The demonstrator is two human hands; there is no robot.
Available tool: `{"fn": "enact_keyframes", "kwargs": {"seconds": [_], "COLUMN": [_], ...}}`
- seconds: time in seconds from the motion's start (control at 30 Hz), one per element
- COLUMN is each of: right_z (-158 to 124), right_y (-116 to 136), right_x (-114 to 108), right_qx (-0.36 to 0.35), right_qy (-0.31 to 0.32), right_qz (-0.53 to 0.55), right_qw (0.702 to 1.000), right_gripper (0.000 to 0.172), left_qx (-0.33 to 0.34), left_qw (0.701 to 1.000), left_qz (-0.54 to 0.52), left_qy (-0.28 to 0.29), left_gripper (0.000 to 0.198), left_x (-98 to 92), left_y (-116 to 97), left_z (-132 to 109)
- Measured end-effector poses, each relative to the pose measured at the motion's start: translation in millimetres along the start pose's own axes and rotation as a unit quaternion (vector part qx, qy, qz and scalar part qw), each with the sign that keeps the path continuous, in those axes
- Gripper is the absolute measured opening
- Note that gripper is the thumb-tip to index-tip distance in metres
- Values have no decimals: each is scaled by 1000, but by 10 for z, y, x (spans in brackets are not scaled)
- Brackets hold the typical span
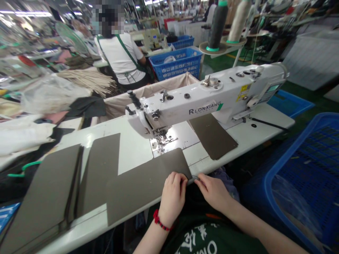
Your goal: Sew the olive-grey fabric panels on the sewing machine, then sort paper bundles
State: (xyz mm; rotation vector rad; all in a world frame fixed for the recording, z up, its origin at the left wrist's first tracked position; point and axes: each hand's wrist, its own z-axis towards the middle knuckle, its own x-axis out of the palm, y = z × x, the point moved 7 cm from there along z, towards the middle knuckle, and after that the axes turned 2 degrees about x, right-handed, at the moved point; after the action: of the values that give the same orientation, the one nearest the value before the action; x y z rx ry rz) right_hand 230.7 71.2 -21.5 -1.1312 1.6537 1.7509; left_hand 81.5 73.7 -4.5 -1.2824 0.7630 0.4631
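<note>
Grey panel (143, 183) lies along the near edge of the bench (132, 148) in the head view, its right end just in front of the sewing machine (206, 97) needle. The left hand (172, 197) curls closed over the panel's near right corner. The right hand (213, 192) pinches that same corner's edge between thumb and forefinger. A stack (45, 194) of like pieces sits at the bench's left end, and a blue basket (304, 169) stands off the right end.

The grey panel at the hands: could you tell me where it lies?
In the head view, the grey panel lies at the table's near edge, before the sewing machine; left hand and right hand hold its right corner.
</note>
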Motion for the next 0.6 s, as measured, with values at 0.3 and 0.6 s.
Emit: {"fn": "enact_keyframes", "kwargs": {"seconds": [0.3,0.6], "right_z": [40,134], "right_y": [58,259], "right_x": [37,172], "right_qx": [25,-50], "right_qy": [10,-8], "right_qz": [164,7], "right_qw": [986,999], "right_gripper": [23,29], "left_qx": [8,50], "left_qw": [998,974], "left_qz": [-62,217], "left_qy": [-31,-38], "left_gripper": [18,50], "left_x": [-483,-397], "left_y": [244,535], "left_z": [-43,-107]}}
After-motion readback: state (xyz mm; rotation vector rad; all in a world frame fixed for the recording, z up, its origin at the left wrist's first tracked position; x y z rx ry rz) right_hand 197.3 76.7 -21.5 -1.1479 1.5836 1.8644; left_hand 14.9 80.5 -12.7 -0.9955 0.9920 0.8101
